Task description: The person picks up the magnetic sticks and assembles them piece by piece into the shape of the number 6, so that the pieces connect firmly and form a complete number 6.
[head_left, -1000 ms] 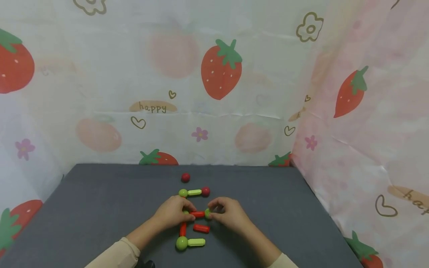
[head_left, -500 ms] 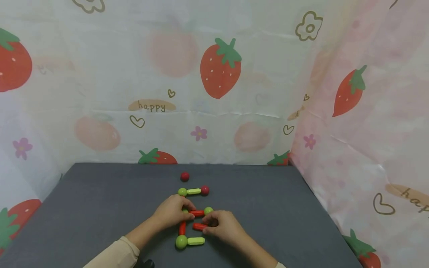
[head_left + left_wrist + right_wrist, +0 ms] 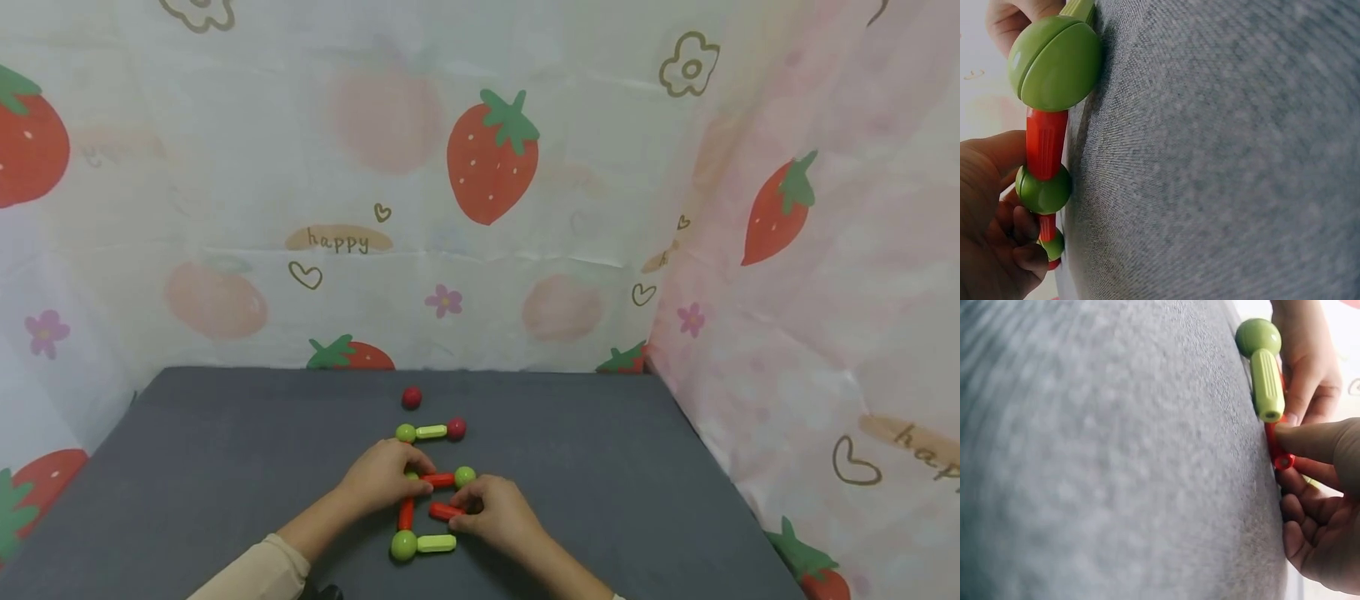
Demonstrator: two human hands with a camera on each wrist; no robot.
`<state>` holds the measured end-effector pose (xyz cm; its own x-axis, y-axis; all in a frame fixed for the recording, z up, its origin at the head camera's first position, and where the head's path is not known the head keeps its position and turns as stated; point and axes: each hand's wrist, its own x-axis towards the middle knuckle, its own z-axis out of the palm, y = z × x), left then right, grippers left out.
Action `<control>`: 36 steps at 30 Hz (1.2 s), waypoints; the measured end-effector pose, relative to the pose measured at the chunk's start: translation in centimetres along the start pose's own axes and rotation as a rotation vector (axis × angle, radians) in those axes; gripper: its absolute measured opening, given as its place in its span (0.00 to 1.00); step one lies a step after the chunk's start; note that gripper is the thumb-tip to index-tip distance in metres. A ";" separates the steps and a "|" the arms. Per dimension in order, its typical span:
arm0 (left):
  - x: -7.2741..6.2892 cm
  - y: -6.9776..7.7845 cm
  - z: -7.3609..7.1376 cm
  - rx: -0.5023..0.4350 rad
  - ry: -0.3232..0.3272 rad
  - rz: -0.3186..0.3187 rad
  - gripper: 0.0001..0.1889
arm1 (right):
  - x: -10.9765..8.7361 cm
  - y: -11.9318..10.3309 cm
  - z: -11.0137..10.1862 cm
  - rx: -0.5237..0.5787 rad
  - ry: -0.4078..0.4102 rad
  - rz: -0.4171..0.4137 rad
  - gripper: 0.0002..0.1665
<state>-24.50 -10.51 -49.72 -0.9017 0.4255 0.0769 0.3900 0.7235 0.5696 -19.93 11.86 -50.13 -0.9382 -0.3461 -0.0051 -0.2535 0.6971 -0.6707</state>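
Observation:
A toy frame of green balls and rods lies on the dark table (image 3: 615,467). My left hand (image 3: 384,477) holds it at the middle green ball (image 3: 1044,189), fingers curled around that joint. From there a red rod (image 3: 441,480) runs right to another green ball (image 3: 465,477); a second red rod (image 3: 1045,144) leads to the large near green ball (image 3: 403,546), which bears a light green rod (image 3: 437,544). Thumb and fingers of my right hand (image 3: 498,512) pinch a separate red rod (image 3: 444,511) between the two side branches; its right end is partly hidden.
Beyond my hands, a green ball (image 3: 406,432) joins a light green rod (image 3: 431,432) ending in a dark red ball (image 3: 456,429). A loose red ball (image 3: 412,397) lies farther back. A strawberry-print cloth (image 3: 570,242) hangs behind the table.
My right hand has left the green ball on the middle branch, come nearer to me and taken hold of the loose red rod. My left hand keeps its grip.

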 end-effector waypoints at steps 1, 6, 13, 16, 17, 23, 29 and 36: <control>0.0 -0.1 0.1 -0.002 -0.001 -0.001 0.08 | 0.0 0.0 0.1 -0.007 0.002 0.004 0.10; -0.1 -0.2 0.1 -0.014 0.005 -0.008 0.08 | -0.1 0.0 0.3 -0.036 -0.005 0.028 0.08; 0.1 -0.6 -0.2 -0.016 0.010 -0.018 0.07 | -0.1 0.0 0.2 -0.064 0.004 0.033 0.06; 0.1 -0.7 -0.1 -0.011 0.007 -0.016 0.08 | -0.2 0.1 0.3 -0.064 0.025 0.029 0.06; 0.0 -0.7 -0.1 -0.010 0.005 -0.017 0.08 | -0.2 0.2 0.4 -0.056 0.035 0.030 0.06; 0.0 -0.8 -0.2 -0.018 -0.001 -0.024 0.08 | -0.7 0.3 0.0 0.083 0.082 0.082 0.05; 0.4 -1.0 -0.4 -0.017 -0.003 -0.033 0.08 | -0.8 0.4 -0.9 0.153 0.076 0.116 0.05; 0.6 -0.9 -0.5 -0.016 -0.007 -0.025 0.08 | -0.9 0.9 -1.6 0.191 0.069 0.182 0.05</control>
<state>-25.46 -11.14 -49.81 -0.9098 0.4112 0.0572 0.3645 0.7254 0.5839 -19.72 13.80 -49.50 -0.9798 -0.1776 -0.0922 -0.0362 0.6105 -0.7912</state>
